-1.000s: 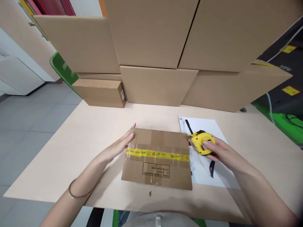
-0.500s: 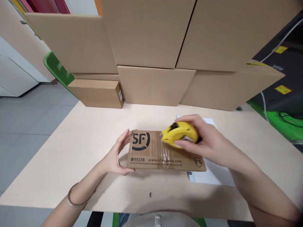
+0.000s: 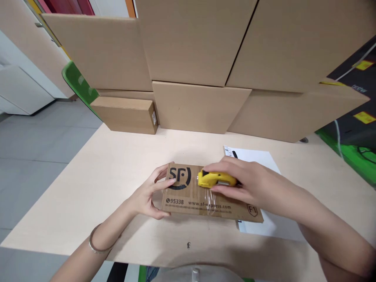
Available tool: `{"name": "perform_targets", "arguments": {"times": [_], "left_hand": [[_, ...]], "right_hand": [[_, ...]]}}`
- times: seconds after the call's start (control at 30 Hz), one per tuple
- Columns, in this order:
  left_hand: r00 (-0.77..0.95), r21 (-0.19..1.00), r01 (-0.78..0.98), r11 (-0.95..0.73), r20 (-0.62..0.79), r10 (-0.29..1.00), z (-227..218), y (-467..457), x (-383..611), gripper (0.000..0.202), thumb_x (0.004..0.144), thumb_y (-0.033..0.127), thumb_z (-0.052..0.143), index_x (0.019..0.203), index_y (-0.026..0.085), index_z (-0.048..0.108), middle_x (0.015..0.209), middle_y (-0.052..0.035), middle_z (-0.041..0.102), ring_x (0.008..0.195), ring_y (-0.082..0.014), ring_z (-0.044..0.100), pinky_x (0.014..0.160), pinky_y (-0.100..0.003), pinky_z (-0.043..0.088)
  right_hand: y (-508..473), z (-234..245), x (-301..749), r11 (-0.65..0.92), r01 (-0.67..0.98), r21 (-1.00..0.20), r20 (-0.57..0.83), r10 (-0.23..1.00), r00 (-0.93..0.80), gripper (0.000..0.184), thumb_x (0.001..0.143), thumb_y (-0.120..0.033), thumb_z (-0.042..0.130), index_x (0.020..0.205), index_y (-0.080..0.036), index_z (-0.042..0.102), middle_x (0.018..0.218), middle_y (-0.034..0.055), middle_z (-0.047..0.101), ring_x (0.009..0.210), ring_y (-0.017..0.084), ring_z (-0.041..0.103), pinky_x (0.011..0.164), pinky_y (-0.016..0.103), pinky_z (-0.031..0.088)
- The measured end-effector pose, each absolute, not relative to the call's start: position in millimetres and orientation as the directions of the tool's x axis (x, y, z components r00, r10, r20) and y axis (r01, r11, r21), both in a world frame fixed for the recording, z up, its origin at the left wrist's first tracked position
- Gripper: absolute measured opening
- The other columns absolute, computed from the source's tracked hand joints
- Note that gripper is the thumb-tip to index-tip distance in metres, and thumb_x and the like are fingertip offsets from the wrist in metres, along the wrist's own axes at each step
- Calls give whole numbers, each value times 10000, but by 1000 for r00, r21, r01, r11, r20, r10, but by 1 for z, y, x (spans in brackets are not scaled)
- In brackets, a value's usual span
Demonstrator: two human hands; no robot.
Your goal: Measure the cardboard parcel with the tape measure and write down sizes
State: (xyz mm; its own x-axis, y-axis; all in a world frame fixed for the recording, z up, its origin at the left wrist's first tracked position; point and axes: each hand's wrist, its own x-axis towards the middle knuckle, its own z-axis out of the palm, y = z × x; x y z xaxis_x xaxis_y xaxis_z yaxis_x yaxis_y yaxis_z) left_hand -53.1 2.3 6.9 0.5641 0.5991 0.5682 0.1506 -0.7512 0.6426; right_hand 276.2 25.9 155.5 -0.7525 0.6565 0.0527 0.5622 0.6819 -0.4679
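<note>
A small brown cardboard parcel [image 3: 188, 197] printed with a black logo and a web address stands on its long edge on the pale table [image 3: 88, 188]. My left hand [image 3: 148, 194] grips its left end, thumb on the front face. My right hand [image 3: 249, 182] is closed around a yellow tape measure [image 3: 216, 179] and presses it against the parcel's upper part, near a strip of clear tape.
A white sheet of paper [image 3: 258, 156] lies under and right of the parcel. Stacked cardboard boxes [image 3: 199, 105] line the table's far edge, with a small long box [image 3: 125, 115] at the left. A green chair back [image 3: 78, 84] shows beyond.
The parcel lay flat with its yellow-taped face up; it now stands on edge showing the logo side. My right hand carried the tape measure from beside the parcel onto it.
</note>
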Motion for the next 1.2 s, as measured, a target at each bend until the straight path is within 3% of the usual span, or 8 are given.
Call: {"name": "perform_targets", "arguments": {"times": [0.1,0.27,0.37,0.5,0.67,0.8,0.87,1.2], "left_hand": [[527,692,124,-712,562,638,3,1,-53,1106,748,538,890,1662,407,282,1698,-128,329,1559,-435,354,1232,-636,384],[468,776,92,-623,519,715,-7,-3,-54,1445,647,508,971,1692,409,-22,1681,-172,379,1516,-412,448,1233,-615,381],[423,766,130,-629,531,734,-10,-4,-54,1458,640,530,969,1692,401,-33,1668,-173,386,1474,-403,499,1208,-607,418],[480,669,150,-728,594,645,-3,1,-53,1296,676,538,943,1687,424,140,1662,-143,380,1504,-430,437,1190,-642,428],[531,594,167,-787,619,580,9,3,-51,1018,767,537,877,1633,419,354,1656,-133,356,1485,-437,440,1150,-646,477],[527,618,186,-764,593,608,12,1,-51,911,789,573,847,1588,389,450,1611,-143,388,1452,-433,474,1151,-631,488],[518,623,179,-762,599,611,11,1,-51,909,781,580,849,1581,385,463,1602,-144,399,1442,-438,479,1146,-633,493],[500,629,163,-760,611,613,8,3,-50,906,778,586,846,1578,387,470,1611,-140,404,1445,-443,479,1145,-634,492]], "right_hand": [[22,156,288,652,598,-466,47,693,-719,359,1065,-495,551,1406,-385,578,1103,25,698,742,171,701,655,284,515],[28,164,239,784,459,-418,122,549,-827,382,1090,-435,524,1466,-366,535,1046,16,669,639,134,630,615,268,471],[35,164,207,859,377,-346,143,445,-884,372,1093,-385,527,1448,-280,553,1056,45,658,665,147,611,615,277,451],[37,161,204,885,339,-317,136,397,-908,315,1089,-348,533,1386,-265,597,1027,37,633,628,137,565,590,271,422],[32,163,259,780,490,-389,45,547,-836,326,1085,-418,526,1388,-349,625,1016,21,679,595,137,610,574,267,461],[25,163,336,614,625,-483,18,720,-694,315,1045,-472,588,1333,-377,676,1244,47,752,1018,273,752,842,371,588],[20,160,373,519,696,-497,9,805,-594,252,1027,-437,621,1258,-390,710,1249,51,767,1065,296,748,873,379,593],[2,141,406,415,763,-496,46,890,-453,302,996,-542,625,1249,-389,687,1193,36,769,996,291,749,774,397,617]]}}
